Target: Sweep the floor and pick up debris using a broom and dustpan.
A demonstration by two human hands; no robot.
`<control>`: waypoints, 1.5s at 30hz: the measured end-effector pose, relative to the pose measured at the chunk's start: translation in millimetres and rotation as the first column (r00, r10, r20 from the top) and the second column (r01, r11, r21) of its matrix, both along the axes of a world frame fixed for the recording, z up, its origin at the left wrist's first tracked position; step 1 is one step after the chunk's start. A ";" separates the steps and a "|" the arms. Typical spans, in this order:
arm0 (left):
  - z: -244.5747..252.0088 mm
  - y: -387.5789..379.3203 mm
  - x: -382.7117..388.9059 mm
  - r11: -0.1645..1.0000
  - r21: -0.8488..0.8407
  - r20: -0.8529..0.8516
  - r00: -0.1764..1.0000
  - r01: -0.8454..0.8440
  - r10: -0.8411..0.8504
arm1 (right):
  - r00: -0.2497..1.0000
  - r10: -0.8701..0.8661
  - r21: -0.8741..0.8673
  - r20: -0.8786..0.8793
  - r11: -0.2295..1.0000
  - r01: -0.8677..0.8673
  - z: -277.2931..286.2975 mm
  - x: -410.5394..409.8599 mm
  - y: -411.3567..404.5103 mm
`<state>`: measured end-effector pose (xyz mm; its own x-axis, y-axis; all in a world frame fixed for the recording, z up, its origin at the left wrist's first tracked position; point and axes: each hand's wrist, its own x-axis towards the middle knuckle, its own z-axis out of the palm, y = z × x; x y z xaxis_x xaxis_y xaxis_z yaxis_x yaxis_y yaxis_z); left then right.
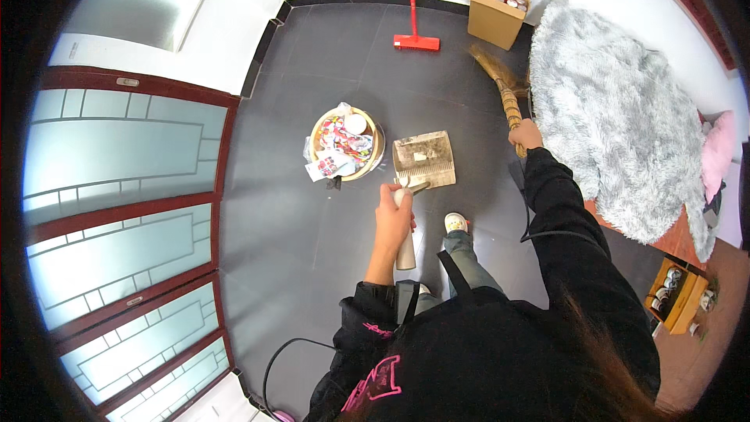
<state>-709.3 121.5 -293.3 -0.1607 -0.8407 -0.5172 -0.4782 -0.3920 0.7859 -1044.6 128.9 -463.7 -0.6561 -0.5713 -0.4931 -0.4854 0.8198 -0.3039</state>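
Note:
My left hand [394,223] is closed around the pale handle of a long-handled dustpan [423,155], low in front of my body. The pan is dirty inside, with a small light scrap in it. My right hand [527,133], stretched out to the right, grips the bound handle of a straw hand broom [508,97]. Its bristles point away from me, near the grey fur-covered furniture. Just left of the dustpan stands a round waste bin [378,146], heaped with colourful wrappers, paper and a white cup.
A red push broom [416,42] leans by the far wall. Beside it stands an open cardboard box [497,20] of cans. Grey fluffy fabric [609,111] covers furniture on the right. Frosted-glass doors [123,146] line the left. A wooden box [677,296] sits lower right.

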 end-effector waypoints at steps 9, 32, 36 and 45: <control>6.0 0.7 -17.0 0.999 0.031 0.030 0.999 0.015 -0.016 | 0.996 -0.084 0.027 0.032 0.996 0.083 -31.8 18.1 14.0; -8.8 92.3 129.6 0.993 0.008 -0.093 0.988 0.121 -0.120 | 0.936 0.321 0.239 0.143 0.907 -0.347 10.6 193.5 94.8; -11.9 145.2 200.8 0.998 -0.018 -0.111 0.992 0.055 -0.057 | 0.925 0.314 0.279 0.214 0.888 -0.366 22.4 255.9 129.7; 0.6 252.1 366.3 0.922 0.139 -0.339 0.857 -0.362 0.388 | 0.849 0.446 0.235 0.284 0.826 -0.512 33.1 421.6 200.7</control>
